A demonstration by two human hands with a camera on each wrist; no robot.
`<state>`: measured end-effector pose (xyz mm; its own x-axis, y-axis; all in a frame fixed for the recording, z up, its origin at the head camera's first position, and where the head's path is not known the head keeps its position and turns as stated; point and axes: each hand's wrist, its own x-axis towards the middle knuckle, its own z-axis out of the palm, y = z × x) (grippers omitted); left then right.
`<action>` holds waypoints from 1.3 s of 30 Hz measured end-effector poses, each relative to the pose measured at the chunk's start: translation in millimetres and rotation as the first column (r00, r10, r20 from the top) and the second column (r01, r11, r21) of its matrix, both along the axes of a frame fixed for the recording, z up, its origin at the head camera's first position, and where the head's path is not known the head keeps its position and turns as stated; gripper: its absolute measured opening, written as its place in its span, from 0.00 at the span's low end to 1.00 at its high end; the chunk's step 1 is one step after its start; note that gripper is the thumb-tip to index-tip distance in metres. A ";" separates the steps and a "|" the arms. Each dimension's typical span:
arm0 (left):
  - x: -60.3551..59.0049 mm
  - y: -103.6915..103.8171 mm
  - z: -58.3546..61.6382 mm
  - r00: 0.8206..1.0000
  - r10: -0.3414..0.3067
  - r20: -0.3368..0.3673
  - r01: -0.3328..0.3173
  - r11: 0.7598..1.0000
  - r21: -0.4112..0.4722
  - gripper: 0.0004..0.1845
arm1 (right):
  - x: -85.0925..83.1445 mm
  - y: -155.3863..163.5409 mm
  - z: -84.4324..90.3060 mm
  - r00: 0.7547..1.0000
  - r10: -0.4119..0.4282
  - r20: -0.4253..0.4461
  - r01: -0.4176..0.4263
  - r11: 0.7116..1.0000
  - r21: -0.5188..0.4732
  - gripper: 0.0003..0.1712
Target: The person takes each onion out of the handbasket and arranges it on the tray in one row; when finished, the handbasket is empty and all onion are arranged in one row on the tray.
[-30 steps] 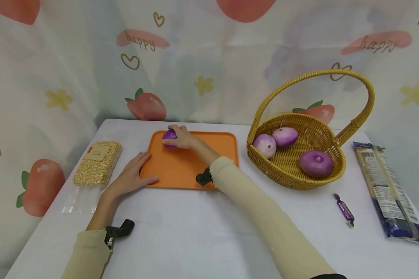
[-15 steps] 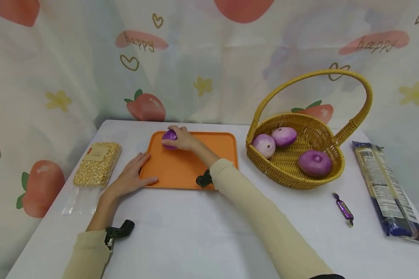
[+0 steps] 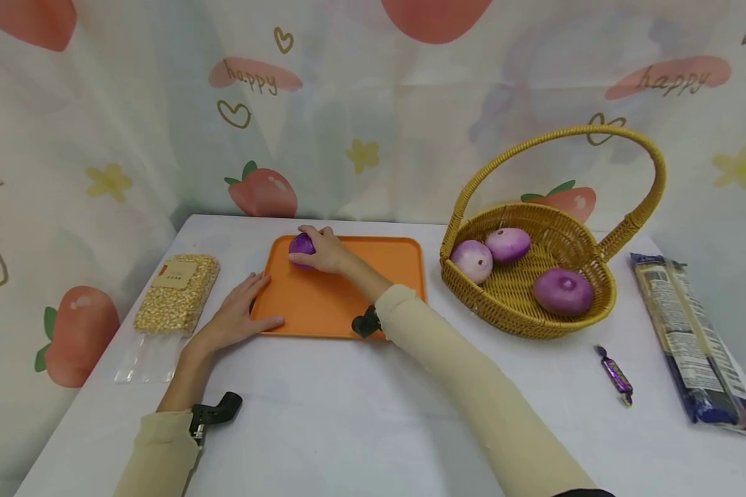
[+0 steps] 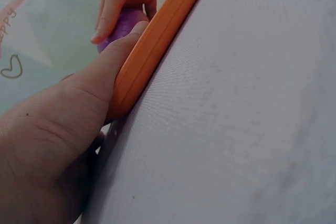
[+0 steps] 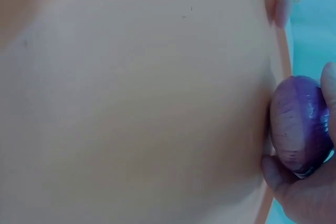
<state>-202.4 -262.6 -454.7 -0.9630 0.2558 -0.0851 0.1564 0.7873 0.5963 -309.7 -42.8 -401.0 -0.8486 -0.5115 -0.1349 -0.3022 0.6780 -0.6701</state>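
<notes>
An orange tray (image 3: 323, 300) lies on the white table. My right hand (image 3: 320, 250) grips a purple onion (image 3: 301, 246) at the tray's far left corner; in the right wrist view the onion (image 5: 299, 125) sits against the tray floor (image 5: 131, 103) between my fingers. My left hand (image 3: 239, 317) rests flat at the tray's near left corner with straight fingers, the thumb lying along the tray rim (image 4: 152, 45). In the left wrist view the onion (image 4: 122, 24) shows beyond that rim, under the right hand's fingers (image 4: 113, 3).
A wicker basket (image 3: 601, 314) with a tall handle holds three purple onions (image 3: 562, 290) at the right. A wrapped candy (image 3: 615, 375) and a long dark packet (image 3: 690, 348) lie further right. A bag of corn kernels (image 3: 175, 293) lies left of the tray.
</notes>
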 end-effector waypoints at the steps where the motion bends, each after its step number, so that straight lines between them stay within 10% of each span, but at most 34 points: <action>1: -0.4 0.3 -0.5 1.000 -0.001 0.000 0.001 1.000 0.000 0.53 | 0.4 0.4 0.2 1.000 -0.006 -0.003 0.006 1.000 -0.001 0.43; 39: -1.8 0.6 -2.1 1.000 0.004 -0.021 -0.004 1.000 -0.009 0.53 | -4.8 43.7 23.6 0.987 -0.005 -0.161 -0.014 0.993 -0.116 0.36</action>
